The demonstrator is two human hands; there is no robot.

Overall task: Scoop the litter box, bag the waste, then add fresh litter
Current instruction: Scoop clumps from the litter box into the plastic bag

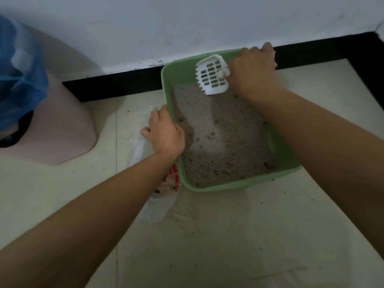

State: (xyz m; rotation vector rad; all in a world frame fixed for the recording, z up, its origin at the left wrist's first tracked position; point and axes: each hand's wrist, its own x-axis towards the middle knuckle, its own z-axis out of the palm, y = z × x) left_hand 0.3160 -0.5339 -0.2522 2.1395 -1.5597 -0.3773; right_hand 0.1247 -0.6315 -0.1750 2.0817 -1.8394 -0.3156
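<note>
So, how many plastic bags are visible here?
2. A blue bag sits over the pink bin at far left; a clear bag with red print lies on the floor beside the green litter box, by the left hand.

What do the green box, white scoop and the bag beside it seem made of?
Green rectangular litter box: likely moulded plastic, smooth, matt, rounded rim. White slotted scoop: rigid plastic, judging by moulded slots and teeth. Translucent bag with red print: thin plastic film, crumpled and faintly glossy.
</note>
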